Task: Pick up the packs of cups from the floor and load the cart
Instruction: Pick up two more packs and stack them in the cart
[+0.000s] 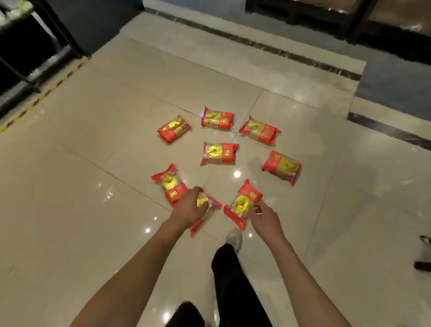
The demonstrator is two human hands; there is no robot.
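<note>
In the head view, I looked down on a glossy tiled floor [85,182] where eight red and yellow packs of cups were spread in a loose ring. My left hand [189,208] was closed over the near-left pack [205,212], with the fingers curled around its middle, so I judged this pack to be gripped, though I could not tell whether it was already off the floor. My right hand [265,218] was half open, and its fingertips were touching the side of the near-right pack [243,204], not yet closed on it. Another pack [170,183] lay just beside the left hand, one pack [219,153] lay in the middle of the ring, and four more, among them the far-left pack [174,129] and the right pack [282,167], lay further away. The cart was not clearly visible; some dark metal parts [428,251] at the right edge could belong to it, but I could not be sure. My judgement was that the wrappers were slippery and soft, so a loose grip by the right hand could let its pack slide out. Also, my foot [234,238] stood near both packs, and one careless step could crush the cups.
</note>
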